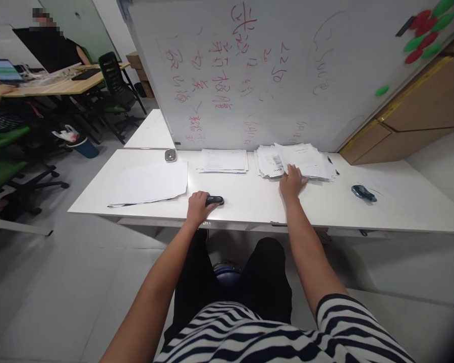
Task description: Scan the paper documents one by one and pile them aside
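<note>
Stapler (pixel 216 200), black, sits under the left hand's (pixel 199 206) curled fingers. Right hand's (pixel 292 182) fingers, partly spread, touch a loose paper pile (pixel 306 156); pinching cannot be told. Beyond and between both hands' fingers, a neat stack (pixel 223 160) looks finished; the loose pile appears unsquared.

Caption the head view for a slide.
Left hand holding a black, elongated stapler-like tool, right hand on stacked white printed papers, at a white rectangular table.

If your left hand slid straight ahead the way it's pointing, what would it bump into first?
Probably the middle stack of papers, a little ahead of the left hand on the white table, though its exact angle is hard to judge.
</note>
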`<state>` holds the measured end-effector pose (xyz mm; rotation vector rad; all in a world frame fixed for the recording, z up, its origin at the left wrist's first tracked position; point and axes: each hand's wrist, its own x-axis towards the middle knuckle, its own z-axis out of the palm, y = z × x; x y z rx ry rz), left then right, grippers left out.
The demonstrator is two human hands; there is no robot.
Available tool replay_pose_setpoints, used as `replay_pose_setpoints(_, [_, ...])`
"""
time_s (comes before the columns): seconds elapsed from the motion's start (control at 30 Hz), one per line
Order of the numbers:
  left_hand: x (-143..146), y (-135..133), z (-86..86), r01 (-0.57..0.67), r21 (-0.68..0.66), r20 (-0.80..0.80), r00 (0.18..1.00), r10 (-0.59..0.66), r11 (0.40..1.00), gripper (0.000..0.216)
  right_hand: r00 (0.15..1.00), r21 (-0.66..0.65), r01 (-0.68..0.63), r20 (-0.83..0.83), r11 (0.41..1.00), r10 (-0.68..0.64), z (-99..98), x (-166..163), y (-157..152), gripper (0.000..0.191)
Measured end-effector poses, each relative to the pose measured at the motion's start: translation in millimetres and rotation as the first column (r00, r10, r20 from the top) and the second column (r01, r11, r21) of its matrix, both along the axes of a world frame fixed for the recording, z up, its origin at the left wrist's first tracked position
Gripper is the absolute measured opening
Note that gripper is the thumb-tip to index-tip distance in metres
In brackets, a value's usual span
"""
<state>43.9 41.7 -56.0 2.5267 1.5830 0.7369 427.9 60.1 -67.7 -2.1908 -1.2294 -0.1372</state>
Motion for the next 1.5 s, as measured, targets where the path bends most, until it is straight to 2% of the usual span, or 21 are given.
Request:
replay_pose_setpoints(0.1, [0,0,0.0,-0.006,0.003,0.008,1.000,0.006,1.000,0.037,0.996,-0.062,-0.084,-0.036,0.995,0.082,-1.3,12,1,0.046])
replay_pose_setpoints(0.2, [0,0,0.3,-0.003,0.001,0.009,1.000,0.003,1.000,0.037,0.991,-0.110,-0.104,-0.100,0.988,0.093,-0.6,20,1,0.048])
replay_pose_setpoints(0.43, [-1,1,-0.1,-0.013,-0.008,0.019,1.000,0.014,1.000,0.038,0.989,-0.241,-0.141,-0.081,0.960,0.125,5.8,24,2,0.075])
replay_pose_setpoints(0.53, [-1,1,-0.8,-0.014,-0.004,0.022,1.000,0.014,1.000,0.038,0.987,-0.255,-0.158,-0.080,0.954,0.142,7.8,24,2,0.080])
replay_pose_setpoints(0.77, [-1,1,-0.2,-0.010,0.011,0.016,1.000,0.010,1.000,0.039,0.988,-0.202,-0.134,-0.101,0.970,0.115,13.6,19,5,0.074])
replay_pose_setpoints(0.97, [-1,1,-0.7,-0.013,0.014,0.015,1.000,0.012,1.000,0.038,0.981,-0.200,-0.168,-0.126,0.965,0.145,17.5,20,4,0.072])
replay_pose_setpoints(1.27, [0,0,0.2,-0.026,0.009,0.006,1.000,0.025,1.000,0.039,0.978,-0.300,-0.190,-0.137,0.935,0.154,21.6,24,1,0.075])
replay_pose_setpoints(1.5, [-1,1,-1.2,-0.023,0.026,0.012,1.000,0.023,0.999,0.039,0.982,-0.322,-0.127,-0.174,0.938,0.073,30.3,15,7,0.067])
